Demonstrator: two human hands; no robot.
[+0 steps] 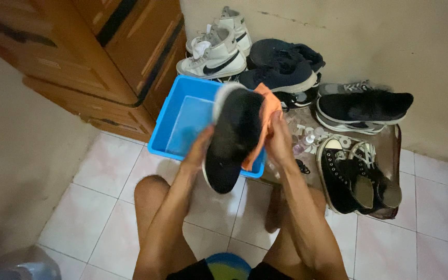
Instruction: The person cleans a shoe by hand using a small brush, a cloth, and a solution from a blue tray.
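Above the tiled floor (105, 207), the left hand (199, 150) supports the black shoe (232, 140), fingers closed on its edge. This shoe hangs over the blue tub (182, 122). The right hand (278, 142) presses an orange cloth (265, 119) against it, fingers wrapped around the fabric. Black high-top sneakers (356, 176) lie rightward.

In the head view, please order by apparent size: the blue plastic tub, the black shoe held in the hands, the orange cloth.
1. Blue plastic tub, though partly hidden.
2. Black shoe, held up nearer the camera, so it looks larger than it is.
3. Orange cloth, mostly hidden behind the shoe, so this rank is unsure.
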